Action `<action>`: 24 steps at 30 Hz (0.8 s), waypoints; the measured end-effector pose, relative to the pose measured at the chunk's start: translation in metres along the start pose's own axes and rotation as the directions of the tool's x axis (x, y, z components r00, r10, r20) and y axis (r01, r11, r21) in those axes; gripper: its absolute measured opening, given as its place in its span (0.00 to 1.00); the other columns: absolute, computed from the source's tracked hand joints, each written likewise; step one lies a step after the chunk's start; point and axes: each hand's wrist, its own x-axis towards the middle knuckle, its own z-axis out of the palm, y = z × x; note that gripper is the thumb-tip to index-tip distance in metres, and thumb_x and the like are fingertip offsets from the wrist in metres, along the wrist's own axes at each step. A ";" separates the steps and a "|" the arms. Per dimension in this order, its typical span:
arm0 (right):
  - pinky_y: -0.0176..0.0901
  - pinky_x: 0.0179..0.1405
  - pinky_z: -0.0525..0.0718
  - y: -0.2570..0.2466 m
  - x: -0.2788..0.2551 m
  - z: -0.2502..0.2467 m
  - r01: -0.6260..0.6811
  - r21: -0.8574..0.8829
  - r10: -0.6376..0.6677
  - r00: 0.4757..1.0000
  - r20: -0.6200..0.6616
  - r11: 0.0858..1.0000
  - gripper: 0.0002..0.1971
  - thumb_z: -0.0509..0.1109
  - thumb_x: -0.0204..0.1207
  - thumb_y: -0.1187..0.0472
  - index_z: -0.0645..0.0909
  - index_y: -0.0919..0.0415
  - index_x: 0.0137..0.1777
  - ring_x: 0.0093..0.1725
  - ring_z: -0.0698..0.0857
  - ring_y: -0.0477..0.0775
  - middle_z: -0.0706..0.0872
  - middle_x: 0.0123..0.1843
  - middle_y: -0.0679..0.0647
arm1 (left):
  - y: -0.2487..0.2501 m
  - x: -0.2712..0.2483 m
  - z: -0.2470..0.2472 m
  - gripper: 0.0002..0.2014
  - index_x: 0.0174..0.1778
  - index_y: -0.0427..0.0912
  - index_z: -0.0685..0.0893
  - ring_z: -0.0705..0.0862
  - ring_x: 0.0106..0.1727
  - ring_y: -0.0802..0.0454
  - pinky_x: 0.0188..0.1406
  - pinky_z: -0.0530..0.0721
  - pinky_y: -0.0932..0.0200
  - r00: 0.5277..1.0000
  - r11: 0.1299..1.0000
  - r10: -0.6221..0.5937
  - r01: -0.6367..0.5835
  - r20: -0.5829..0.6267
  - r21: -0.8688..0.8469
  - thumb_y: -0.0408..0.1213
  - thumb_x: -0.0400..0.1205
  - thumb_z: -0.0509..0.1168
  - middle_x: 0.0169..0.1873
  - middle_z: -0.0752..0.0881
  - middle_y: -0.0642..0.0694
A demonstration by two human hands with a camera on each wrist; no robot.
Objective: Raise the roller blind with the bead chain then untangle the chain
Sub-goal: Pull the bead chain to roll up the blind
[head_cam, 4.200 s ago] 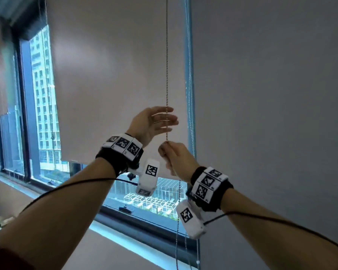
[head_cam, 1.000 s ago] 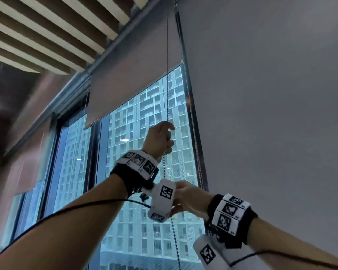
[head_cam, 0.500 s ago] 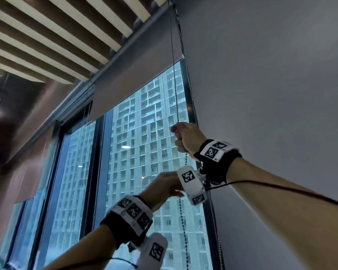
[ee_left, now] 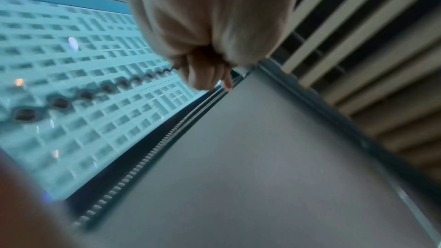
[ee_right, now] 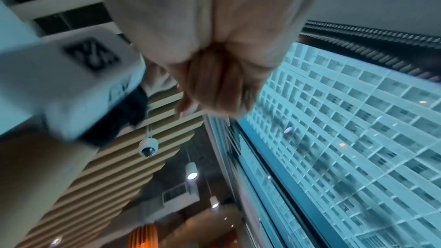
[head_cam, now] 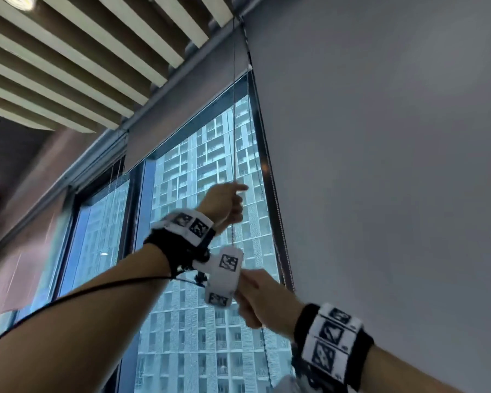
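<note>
Both grips clutch bead chain (head_cam: 234, 114).

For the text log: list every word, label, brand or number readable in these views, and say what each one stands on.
No readable words, brands or numbers in any view.
Wristbands: black-and-white square code markers only, no letters.
Left wrist camera housing: the same kind of markers, motion-blurred.
That housing in the right wrist view: a smeared marker and a faint mark below it, too blurred to read.
</note>
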 end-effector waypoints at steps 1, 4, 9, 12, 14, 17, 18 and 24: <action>0.39 0.23 0.73 0.007 -0.001 -0.002 -0.047 0.032 0.045 0.997 0.055 0.998 0.18 0.52 0.88 0.60 0.78 0.70 0.44 0.22 0.71 0.48 0.72 0.26 0.51 | -0.007 -0.002 0.003 0.13 0.53 0.30 0.78 0.63 0.16 0.58 0.16 0.62 0.67 0.998 0.997 0.053 -0.051 -0.038 0.052 0.32 0.86 0.50 0.18 0.67 0.52; 0.48 0.49 0.85 -0.006 0.014 -0.023 -0.140 0.240 0.118 0.987 0.106 0.961 0.15 0.55 0.85 0.62 0.82 0.68 0.56 0.44 0.83 0.60 0.84 0.45 0.63 | -0.010 -0.010 0.015 0.13 0.38 0.40 0.75 0.60 0.14 0.59 0.15 0.60 0.69 0.978 0.969 0.199 -0.188 -0.057 0.163 0.31 0.85 0.49 0.16 0.65 0.54; 0.47 0.40 0.80 -0.074 0.057 -0.072 0.114 0.578 -0.023 0.986 -0.163 0.808 0.20 0.49 0.81 0.58 0.79 0.69 0.55 0.39 0.81 0.58 0.82 0.40 0.61 | -0.021 -0.036 0.029 0.14 0.36 0.40 0.75 0.65 0.16 0.56 0.15 0.62 0.66 0.959 0.926 0.280 -0.283 0.045 0.251 0.35 0.86 0.50 0.19 0.71 0.52; 0.49 0.46 0.86 -0.099 0.078 -0.086 0.097 0.553 0.018 0.980 -0.199 0.827 0.17 0.55 0.85 0.55 0.76 0.70 0.56 0.44 0.87 0.62 0.86 0.46 0.66 | -0.047 -0.069 0.031 0.14 0.46 0.32 0.75 0.61 0.20 0.53 0.17 0.58 0.63 0.960 0.944 0.220 -0.254 0.171 0.212 0.38 0.87 0.50 0.23 0.66 0.41; 0.41 0.30 0.86 -0.095 0.088 -0.089 0.068 0.547 0.060 0.975 -0.213 0.835 0.19 0.54 0.87 0.54 0.79 0.68 0.49 0.29 0.84 0.53 0.87 0.34 0.60 | -0.068 -0.090 0.028 0.12 0.50 0.31 0.75 0.60 0.21 0.55 0.19 0.57 0.60 0.953 0.966 0.107 -0.167 0.284 0.197 0.35 0.86 0.50 0.23 0.64 0.43; 0.27 0.10 0.61 -0.076 0.097 -0.089 0.121 0.481 0.013 0.964 -0.266 0.869 0.25 0.47 0.89 0.58 0.82 0.65 0.38 0.10 0.60 0.41 0.72 0.12 0.46 | -0.089 -0.086 0.008 0.14 0.52 0.29 0.78 0.68 0.21 0.55 0.23 0.69 0.59 0.932 0.956 -0.057 -0.052 0.359 0.289 0.35 0.86 0.52 0.25 0.68 0.44; 0.26 0.10 0.58 -0.073 0.096 -0.087 0.141 0.404 -0.007 0.949 -0.316 0.904 0.23 0.48 0.89 0.60 0.79 0.64 0.37 0.09 0.59 0.41 0.68 0.11 0.45 | -0.087 -0.077 -0.001 0.15 0.56 0.25 0.78 0.75 0.23 0.54 0.27 0.75 0.59 0.930 0.955 -0.100 -0.010 0.355 0.295 0.33 0.85 0.53 0.28 0.74 0.40; 0.29 0.11 0.61 -0.079 0.098 -0.071 0.174 0.108 -0.114 0.900 -0.421 0.979 0.19 0.53 0.87 0.58 0.77 0.60 0.36 0.10 0.64 0.40 0.69 0.14 0.44 | -0.011 -0.018 -0.019 0.21 0.63 0.32 0.79 0.84 0.55 0.38 0.62 0.80 0.43 0.989 0.998 -0.050 0.054 0.139 -0.020 0.43 0.86 0.49 0.56 0.84 0.31</action>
